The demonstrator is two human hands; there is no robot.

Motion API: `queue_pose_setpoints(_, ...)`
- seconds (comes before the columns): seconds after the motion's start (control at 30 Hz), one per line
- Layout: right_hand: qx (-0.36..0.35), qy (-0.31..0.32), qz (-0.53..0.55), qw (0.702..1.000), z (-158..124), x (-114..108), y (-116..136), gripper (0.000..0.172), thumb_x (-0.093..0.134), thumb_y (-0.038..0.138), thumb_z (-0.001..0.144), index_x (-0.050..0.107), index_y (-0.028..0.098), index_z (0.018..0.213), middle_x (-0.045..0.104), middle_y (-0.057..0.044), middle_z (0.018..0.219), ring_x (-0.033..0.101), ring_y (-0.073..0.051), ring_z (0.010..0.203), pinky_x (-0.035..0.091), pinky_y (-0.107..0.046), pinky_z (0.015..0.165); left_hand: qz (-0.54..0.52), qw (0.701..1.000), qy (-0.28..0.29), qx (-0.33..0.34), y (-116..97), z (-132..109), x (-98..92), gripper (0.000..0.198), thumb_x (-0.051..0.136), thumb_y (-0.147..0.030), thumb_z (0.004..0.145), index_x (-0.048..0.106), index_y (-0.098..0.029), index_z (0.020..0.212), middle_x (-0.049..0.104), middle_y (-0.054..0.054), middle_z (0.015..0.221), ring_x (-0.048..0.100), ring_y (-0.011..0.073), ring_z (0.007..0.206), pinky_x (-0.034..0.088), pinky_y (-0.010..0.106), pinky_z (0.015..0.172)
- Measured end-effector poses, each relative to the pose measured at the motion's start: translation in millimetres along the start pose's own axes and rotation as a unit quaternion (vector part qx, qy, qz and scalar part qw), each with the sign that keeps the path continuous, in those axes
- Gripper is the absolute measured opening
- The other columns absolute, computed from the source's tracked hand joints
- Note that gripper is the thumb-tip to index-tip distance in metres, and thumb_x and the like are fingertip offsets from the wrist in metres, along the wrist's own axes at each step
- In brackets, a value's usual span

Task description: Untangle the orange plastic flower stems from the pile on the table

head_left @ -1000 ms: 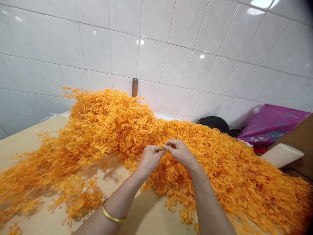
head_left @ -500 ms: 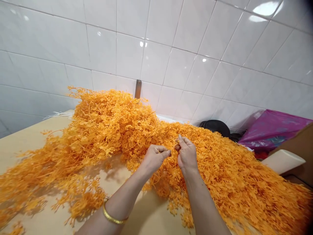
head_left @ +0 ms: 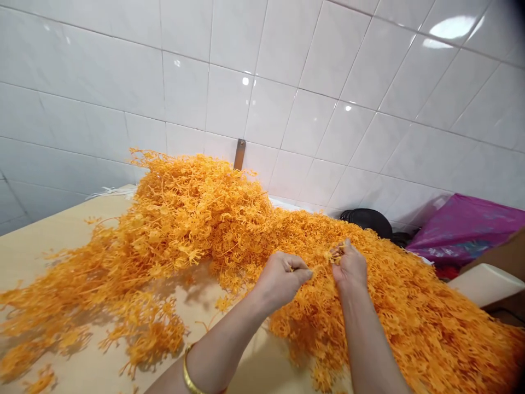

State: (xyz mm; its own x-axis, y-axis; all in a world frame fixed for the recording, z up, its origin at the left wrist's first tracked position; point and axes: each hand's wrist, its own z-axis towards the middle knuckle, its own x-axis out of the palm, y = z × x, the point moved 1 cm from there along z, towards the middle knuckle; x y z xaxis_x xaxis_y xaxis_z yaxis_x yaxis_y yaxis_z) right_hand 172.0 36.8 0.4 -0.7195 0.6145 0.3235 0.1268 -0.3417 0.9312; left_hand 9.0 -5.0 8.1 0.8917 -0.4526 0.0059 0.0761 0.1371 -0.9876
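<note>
Fingers of the left hand (head_left: 281, 282): thumb and forefinger pressed together at the tips; whether a thin stem lies between them cannot be told. Fingers of the right hand (head_left: 353, 268): pinching a small orange sprig (head_left: 337, 254), held out at the fingertips, likely because so fine and branching a piece suits a light pinch better than a full fist. Hands: near each other, apart, in front of the heap, probably so that both work within close sight.

Orange foliage heap (head_left: 197, 213), one, apparently plastic: spread across the surface (head_left: 199, 301), highest left of centre, extending to the right of both hands. Its tangled stems seem to keep it piled; the nearness gives easy reach.

Loose sprigs (head_left: 153, 331): left foreground, on the surface, partly separate from the heap.

Gold bangle (head_left: 189, 371), one: on the left forearm, well back from the fingertips, presumably out of the way.

Purple bag or cover (head_left: 471, 227) and black rounded item (head_left: 367, 220): beyond the heap, right, seemingly put aside by the tiled wall (head_left: 229, 98).
</note>
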Motion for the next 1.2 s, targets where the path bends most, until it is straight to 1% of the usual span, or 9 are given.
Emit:
queue_pose_setpoints(0.1, 0.011, 0.017, 0.013, 1.0, 0.0, -2.2, 7.7, 0.036, 0.055, 0.051, 0.064, 0.039, 0.019, 0.06, 0.044, 0.006, 0.054, 0.04, -0.006, 0.041, 0.034, -0.022, 0.043, -0.077, 0.994, -0.079, -0.022, 2.3, 3.5, -5.3, 0.016, 0.052, -0.025, 0.066, 0.053, -0.014, 0.055, 0.028, -0.007, 0.042, 0.021, 0.0038, 0.039, 0.015, 0.022, 0.041)
queue_pose_setpoints(0.27, 0.057, 0.138, -0.008, 0.989, -17.2, 11.7, 6.3, 0.036, 0.062, 0.044, 0.061, 0.04, 0.017, 0.054, 0.044, 0.005, 0.05, 0.035, -0.005, 0.037, 0.028, -0.021, 0.038, -0.223, 0.969, -0.091, -0.051, 12.0, 11.0, -15.4, 0.023, 0.056, -0.037, 0.066, 0.053, -0.015, 0.067, 0.026, -0.009, 0.041, 0.019, 0.003, 0.034, 0.013, 0.02, 0.037)
queue_pose_setpoints(0.4, 0.1, 0.209, -0.016, 0.973, -23.5, 15.3, 5.7, 0.033, 0.068, 0.039, 0.055, 0.045, 0.016, 0.059, 0.05, 0.004, 0.054, 0.031, -0.002, 0.035, 0.026, -0.02, 0.037, -0.216, 0.965, -0.144, -0.032, 12.3, 11.9, -17.8, 0.025, 0.059, -0.039, 0.064, 0.053, -0.015, 0.068, 0.027, -0.009, 0.04, 0.022, 0.0031, 0.034, 0.015, 0.019, 0.037)
queue_pose_setpoints(0.57, 0.114, 0.286, -0.046, 0.95, -34.1, 17.0, 16.7, 0.037, 0.065, 0.04, 0.06, 0.05, 0.019, 0.087, 0.048, 0.006, 0.053, 0.032, -0.004, 0.038, 0.024, -0.019, 0.04, -0.17, 0.967, -0.192, -0.008, 12.8, 12.4, -17.9, 0.024, 0.058, -0.038, 0.064, 0.053, -0.015, 0.064, 0.029, -0.008, 0.04, 0.024, 0.0039, 0.036, 0.019, 0.02, 0.038)
queue_pose_setpoints(0.67, 0.085, 0.32, -0.073, 0.941, -42.0, 20.1, 20.7, 0.035, 0.057, 0.047, 0.067, 0.053, 0.018, 0.087, 0.037, 0.007, 0.05, 0.026, -0.004, 0.04, 0.021, -0.019, 0.04, -0.153, 0.969, -0.196, 0.004, 14.5, 12.9, -16.7, 0.023, 0.056, -0.037, 0.065, 0.052, -0.015, 0.062, 0.029, -0.008, 0.04, 0.025, 0.0044, 0.036, 0.02, 0.02, 0.038)
queue_pose_setpoints(0.8, 0.0, 0.383, -0.182, 0.906, -47.5, 23.6, 17.4, 0.03, 0.057, 0.045, 0.068, 0.056, 0.018, 0.08, 0.033, 0.006, 0.052, 0.025, -0.006, 0.044, 0.02, -0.021, 0.041, -0.144, 0.975, -0.172, 0.015, 13.5, 12.2, -17.2, 0.029, 0.057, -0.043, 0.065, 0.051, -0.015, 0.061, 0.032, -0.007, 0.043, 0.027, 0.0047, 0.038, 0.023, 0.02, 0.04)
queue_pose_setpoints(0.9, -0.092, 0.354, -0.254, 0.895, -45.7, 22.7, 16.2, 0.024, 0.052, 0.042, 0.072, 0.056, 0.018, 0.073, 0.04, 0.004, 0.056, 0.028, -0.007, 0.045, 0.022, -0.022, 0.043, -0.149, 0.972, -0.18, -0.027, 10.7, 11.3, -23.7, 0.044, 0.051, -0.057, 0.064, 0.055, -0.014, 0.067, 0.043, -0.003, 0.053, 0.036, 0.0069, 0.046, 0.027, 0.021, 0.044)
queue_pose_setpoints(1.03, -0.168, 0.312, -0.354, 0.865, -46.0, 21.9, 20.0, 0.023, 0.048, 0.04, 0.074, 0.057, 0.019, 0.07, 0.045, 0.002, 0.054, 0.033, -0.01, 0.045, 0.024, -0.024, 0.045, -0.116, 0.959, -0.256, -0.031, 6.0, 10.6, -34.1, 0.054, 0.046, -0.063, 0.064, 0.061, -0.012, 0.074, 0.053, 0.003, 0.066, 0.047, 0.0126, 0.063, 0.033, 0.023, 0.054)
queue_pose_setpoints(1.2, -0.217, 0.323, -0.444, 0.807, -58.2, 26.9, 24.4, 0.021, 0.043, 0.034, 0.077, 0.056, 0.019, 0.07, 0.046, 0.002, 0.054, 0.038, -0.011, 0.048, 0.025, -0.023, 0.047, -0.114, 0.976, -0.185, 0.018, 5.5, 12.0, -29.9, 0.036, 0.063, -0.045, 0.059, 0.065, -0.012, 0.073, 0.063, 0.006, 0.078, 0.053, 0.0184, 0.081, 0.037, 0.027, 0.074)
